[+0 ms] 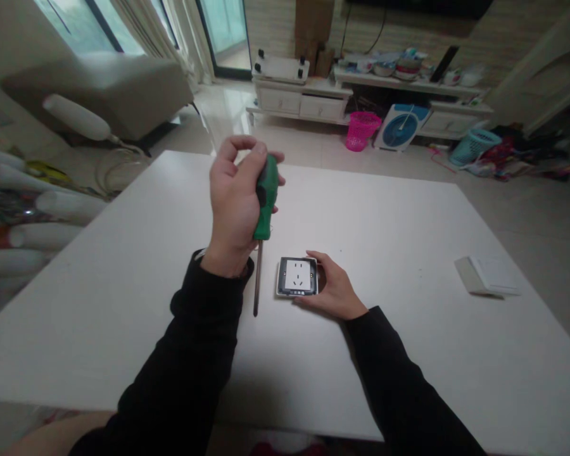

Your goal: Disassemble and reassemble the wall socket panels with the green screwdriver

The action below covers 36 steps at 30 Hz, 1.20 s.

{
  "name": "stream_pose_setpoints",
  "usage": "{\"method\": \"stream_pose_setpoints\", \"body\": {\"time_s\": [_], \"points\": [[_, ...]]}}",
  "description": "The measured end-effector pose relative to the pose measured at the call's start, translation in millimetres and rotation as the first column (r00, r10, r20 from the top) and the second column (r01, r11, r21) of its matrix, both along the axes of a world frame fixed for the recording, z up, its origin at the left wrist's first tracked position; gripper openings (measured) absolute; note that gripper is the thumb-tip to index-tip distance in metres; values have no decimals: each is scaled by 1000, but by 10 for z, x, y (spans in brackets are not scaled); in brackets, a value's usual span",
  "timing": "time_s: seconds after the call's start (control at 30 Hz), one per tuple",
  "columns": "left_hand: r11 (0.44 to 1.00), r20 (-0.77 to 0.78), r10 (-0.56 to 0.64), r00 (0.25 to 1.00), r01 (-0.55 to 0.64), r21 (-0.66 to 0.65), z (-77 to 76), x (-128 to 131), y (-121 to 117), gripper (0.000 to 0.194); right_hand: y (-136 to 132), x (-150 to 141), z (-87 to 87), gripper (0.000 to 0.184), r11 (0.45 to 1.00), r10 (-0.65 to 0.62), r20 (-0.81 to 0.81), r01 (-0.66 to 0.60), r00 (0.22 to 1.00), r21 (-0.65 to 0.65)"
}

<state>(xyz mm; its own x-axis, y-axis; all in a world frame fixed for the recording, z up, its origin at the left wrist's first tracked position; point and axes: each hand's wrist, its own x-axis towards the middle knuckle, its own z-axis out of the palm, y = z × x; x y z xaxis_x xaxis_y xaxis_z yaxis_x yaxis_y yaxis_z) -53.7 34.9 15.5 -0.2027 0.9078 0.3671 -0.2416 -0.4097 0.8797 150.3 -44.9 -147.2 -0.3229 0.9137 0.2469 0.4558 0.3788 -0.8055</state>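
My left hand (237, 196) is raised above the white table, its fingers closed round the green handle of a screwdriver (266, 199). The metal shaft points down toward me, and its tip hangs to the left of a wall socket (297, 276). This socket lies face up on the table, with a white middle that has several slots and a dark frame around it. On its right side, my right hand (332, 288) grips the edges between thumb and fingers. The screwdriver tip and the socket are apart.
A white plate-like piece (489, 277) lies on the right of the white table (384, 215). Beyond the table are a pink basket (362, 130), a blue and white fan (401, 128) and a low white cabinet (301, 101). White rolls (47, 237) are stacked at the left.
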Motion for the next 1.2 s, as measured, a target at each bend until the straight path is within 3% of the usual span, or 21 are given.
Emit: {"method": "stream_pose_setpoints", "body": {"time_s": [0.13, 0.23, 0.37, 0.47, 0.6, 0.7, 0.8, 0.87, 1.0, 1.2], "points": [[991, -4, -91, 996, 91, -100, 9, 183, -122, 27, 2, 8, -33, 96, 999, 30, -38, -31, 999, -25], [972, -50, -191, 980, 181, -152, -123, 366, -219, 36, 25, 7, -65, 93, 999, 36, -52, -36, 998, 4], [955, -343, -218, 913, 128, -266, -414, 598, -325, 27, 51, -23, -93, 85, 996, 27, -25, -25, 999, 80], [947, -488, -254, 835, 111, -302, -558, 586, -408, 24, -29, -1, -57, 70, 992, -38, -48, 43, 998, 117], [943, -704, -238, 669, -15, -333, -600, 184, -489, 19, -354, 336, 194, 51, 994, -10, 56, 4, 998, 107], [923, -803, -269, 532, -97, -373, -621, -331, -543, 38, -722, 827, 534, 51, 996, 45, 234, -63, 971, 68], [892, -859, -298, 417, -198, -405, -703, -865, -612, 39, -1059, 1262, 897, 49, 995, 18, 354, -50, 935, 83], [870, -880, -320, 350, -259, -420, -789, -1134, -649, 38, -1194, 1387, 1078, 49, 997, -9, 410, -23, 912, 74], [861, -911, -346, 223, -311, -403, -1000, -1322, -667, 38, -1189, 1153, 1182, 47, 996, 11, 425, -46, 905, 73], [894, -950, -306, 68, -321, -311, -1311, -1207, -592, 40, -1092, 462, 861, 45, 956, 102, 391, -199, 915, 217]]}}
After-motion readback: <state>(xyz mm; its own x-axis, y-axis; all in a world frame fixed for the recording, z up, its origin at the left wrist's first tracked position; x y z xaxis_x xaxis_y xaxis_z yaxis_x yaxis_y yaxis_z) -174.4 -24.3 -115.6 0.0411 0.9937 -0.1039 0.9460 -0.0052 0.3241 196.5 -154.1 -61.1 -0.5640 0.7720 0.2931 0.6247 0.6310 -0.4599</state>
